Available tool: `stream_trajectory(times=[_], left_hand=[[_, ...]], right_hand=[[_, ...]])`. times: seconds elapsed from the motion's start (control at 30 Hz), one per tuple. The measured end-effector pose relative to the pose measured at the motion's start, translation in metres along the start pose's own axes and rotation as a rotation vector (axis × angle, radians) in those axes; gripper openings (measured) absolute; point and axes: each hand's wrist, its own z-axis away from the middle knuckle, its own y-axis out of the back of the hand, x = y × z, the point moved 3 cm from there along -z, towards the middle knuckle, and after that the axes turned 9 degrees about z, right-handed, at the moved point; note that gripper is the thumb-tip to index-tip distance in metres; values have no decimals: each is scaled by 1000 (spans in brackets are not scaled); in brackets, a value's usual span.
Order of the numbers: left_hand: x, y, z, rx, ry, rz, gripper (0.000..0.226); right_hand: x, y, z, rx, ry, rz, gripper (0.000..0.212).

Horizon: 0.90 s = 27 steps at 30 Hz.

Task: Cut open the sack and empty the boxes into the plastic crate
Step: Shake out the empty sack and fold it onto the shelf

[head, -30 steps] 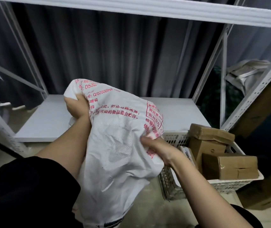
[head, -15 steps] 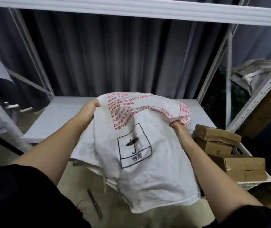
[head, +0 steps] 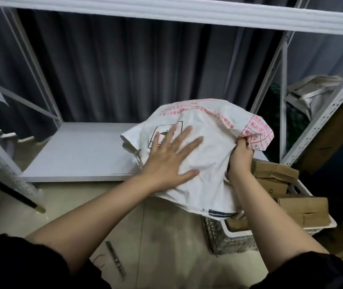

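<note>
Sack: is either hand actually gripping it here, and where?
The right hand grips the sack by its bunched, red-printed right edge. The left hand only presses flat on its front.

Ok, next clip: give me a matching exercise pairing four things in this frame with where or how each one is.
Things:
1. left hand
2. right hand
3. cardboard boxes
4. scissors

States:
A. lying on the floor
B. gripping a bunched edge of the sack
C. sitting in the plastic crate
D. spread flat on the sack

Pairs: 1-D, 2-B, 3-C, 4-A
</note>
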Motion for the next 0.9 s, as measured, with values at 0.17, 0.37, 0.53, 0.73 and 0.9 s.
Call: stream_trajectory(times=[0.17, 0.37, 0.53, 0.73, 0.9], left_hand=[[-51, -37, 4, -97, 441, 195, 73], [-48, -26, 2, 36, 506, 213, 62], [-50, 5, 4, 434, 331, -124, 106], [-66, 5, -6, 18, 546, 568, 141], [-57, -17, -2, -159, 481, 1104, 92]], right_hand=[[0, 15, 6, -70, -235, -124, 18], [21, 26, 9, -267, -385, -132, 24], [27, 36, 4, -318, -394, -106, 33], [13, 46, 18, -331, -357, -184, 49], [1, 43, 18, -304, -204, -174, 42]])
